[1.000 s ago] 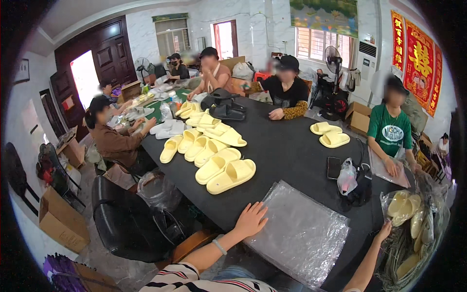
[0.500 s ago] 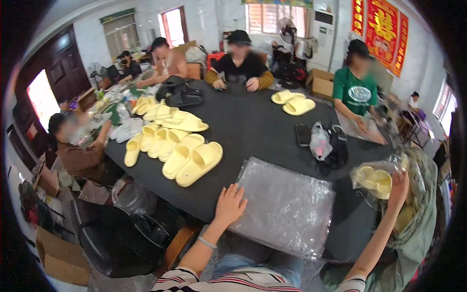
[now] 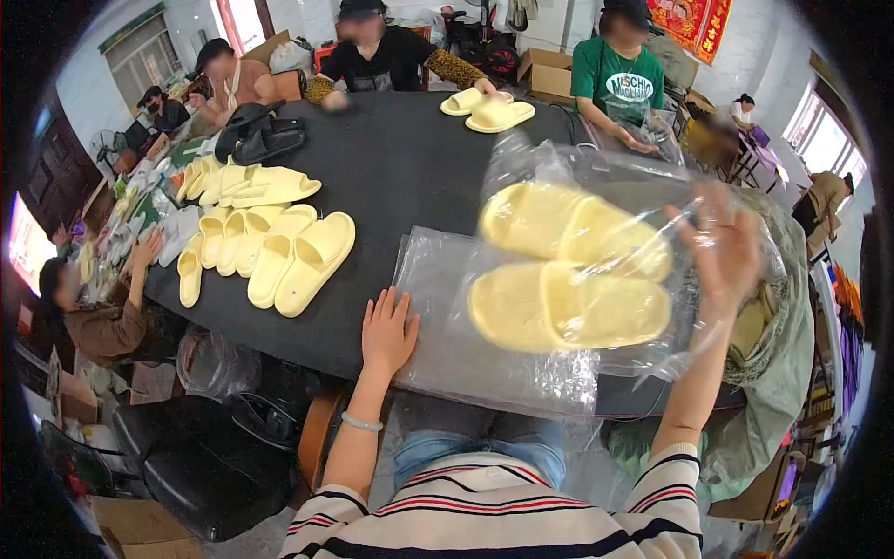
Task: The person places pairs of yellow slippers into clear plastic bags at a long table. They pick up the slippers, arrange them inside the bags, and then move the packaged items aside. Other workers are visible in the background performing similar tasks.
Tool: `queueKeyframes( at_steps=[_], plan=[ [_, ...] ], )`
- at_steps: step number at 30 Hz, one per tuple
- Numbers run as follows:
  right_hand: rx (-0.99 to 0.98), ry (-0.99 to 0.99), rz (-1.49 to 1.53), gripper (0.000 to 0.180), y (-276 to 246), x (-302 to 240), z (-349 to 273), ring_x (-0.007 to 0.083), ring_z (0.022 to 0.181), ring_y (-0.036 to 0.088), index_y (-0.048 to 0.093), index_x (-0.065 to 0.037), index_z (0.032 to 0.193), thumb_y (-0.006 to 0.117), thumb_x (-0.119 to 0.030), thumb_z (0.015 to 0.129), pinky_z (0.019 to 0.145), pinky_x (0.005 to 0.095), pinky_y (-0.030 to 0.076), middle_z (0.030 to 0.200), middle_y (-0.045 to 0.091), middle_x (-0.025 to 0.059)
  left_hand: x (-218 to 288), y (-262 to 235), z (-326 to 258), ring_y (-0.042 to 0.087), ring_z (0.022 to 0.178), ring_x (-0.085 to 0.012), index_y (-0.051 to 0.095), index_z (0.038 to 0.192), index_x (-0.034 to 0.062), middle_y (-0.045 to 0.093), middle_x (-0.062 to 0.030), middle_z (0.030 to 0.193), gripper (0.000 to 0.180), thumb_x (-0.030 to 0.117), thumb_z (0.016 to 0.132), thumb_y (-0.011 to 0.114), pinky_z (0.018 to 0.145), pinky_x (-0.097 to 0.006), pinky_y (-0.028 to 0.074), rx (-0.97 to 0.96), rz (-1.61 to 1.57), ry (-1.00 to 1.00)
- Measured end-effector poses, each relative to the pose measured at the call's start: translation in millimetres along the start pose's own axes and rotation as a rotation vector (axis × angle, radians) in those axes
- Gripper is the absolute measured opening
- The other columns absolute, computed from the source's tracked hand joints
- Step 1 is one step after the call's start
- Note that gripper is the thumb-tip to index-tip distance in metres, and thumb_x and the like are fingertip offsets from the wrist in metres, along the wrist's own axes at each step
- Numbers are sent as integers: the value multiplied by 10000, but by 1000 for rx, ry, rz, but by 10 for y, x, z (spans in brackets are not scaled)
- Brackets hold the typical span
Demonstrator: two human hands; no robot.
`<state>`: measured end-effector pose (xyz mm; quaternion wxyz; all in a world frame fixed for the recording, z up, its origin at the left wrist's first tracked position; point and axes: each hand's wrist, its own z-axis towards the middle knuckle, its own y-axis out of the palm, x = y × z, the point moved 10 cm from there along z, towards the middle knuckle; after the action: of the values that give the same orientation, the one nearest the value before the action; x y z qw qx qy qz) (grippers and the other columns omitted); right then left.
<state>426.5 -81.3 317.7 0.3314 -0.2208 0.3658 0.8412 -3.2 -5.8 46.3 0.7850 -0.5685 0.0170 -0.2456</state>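
Observation:
My right hand (image 3: 724, 250), a little blurred, grips the edge of a clear plastic bag (image 3: 694, 335). Inside the bag is a pair of yellow slippers (image 3: 570, 307), held up over the right side of the table. Beneath it lies a flat stack of clear plastic bags (image 3: 438, 349), partly covered by the bagged pair. My left hand (image 3: 388, 334) rests flat with fingers stretched, at the left edge of that stack. Left of it, several yellow slippers (image 3: 303, 265) stand in rows on the black tabletop.
Black slippers (image 3: 265, 140) lie at the table's far left. A person in black touches another yellow pair (image 3: 489, 110) at the far edge. A person in green handles clear plastic. A large greenish sack (image 3: 778, 410) stands at the right, a black chair (image 3: 200, 466) at lower left.
My right hand has brought the bagged slippers from the sack at the right over the bag stack. The person in black has reached to the far yellow pair. The whole view has shifted.

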Motion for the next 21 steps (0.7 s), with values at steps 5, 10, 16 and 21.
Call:
queueKeyframes(
  at_steps=[5, 10, 16, 21],
  plan=[
    [348, 427, 302, 680, -682, 1388, -681, 342, 1317, 464, 567, -52, 1286, 352, -613, 969, 1080, 633, 294, 1408, 514, 165, 18, 23, 34, 387, 1374, -326, 528, 1357, 59, 447, -196, 1449, 489, 305, 935, 548, 1157, -476, 253, -24, -14, -19],
    [434, 678, -80, 808, -841, 2059, -1730, 358, 1249, 511, 417, 41, 1391, 470, -622, 933, 1087, 467, 359, 1322, 562, 207, 30, 14, 28, 389, 1374, -312, 539, 1344, 70, 447, -191, 1450, 480, 282, 915, 570, 1161, -462, 251, 0, -12, -20],
    [270, 686, -920, 654, -635, 1823, -1816, 253, 1174, 555, 266, 10, 1493, 590, -106, 936, 971, 367, 442, 1267, 584, 202, -23, 3, 9, 392, 1372, -313, 534, 1352, 82, 460, -182, 1441, 486, 275, 909, 581, 1157, -455, 259, 2, -31, -21],
    [490, 459, -848, 852, -559, 1600, -1951, 206, 1087, 580, 128, -39, 1545, 624, -2, 854, 900, 327, 467, 1344, 522, 203, -271, -67, 153, 505, 1264, -328, 514, 1366, 76, 545, -166, 1361, 525, 247, 889, 650, 1075, -435, 376, 84, -128, -43]
  ],
)
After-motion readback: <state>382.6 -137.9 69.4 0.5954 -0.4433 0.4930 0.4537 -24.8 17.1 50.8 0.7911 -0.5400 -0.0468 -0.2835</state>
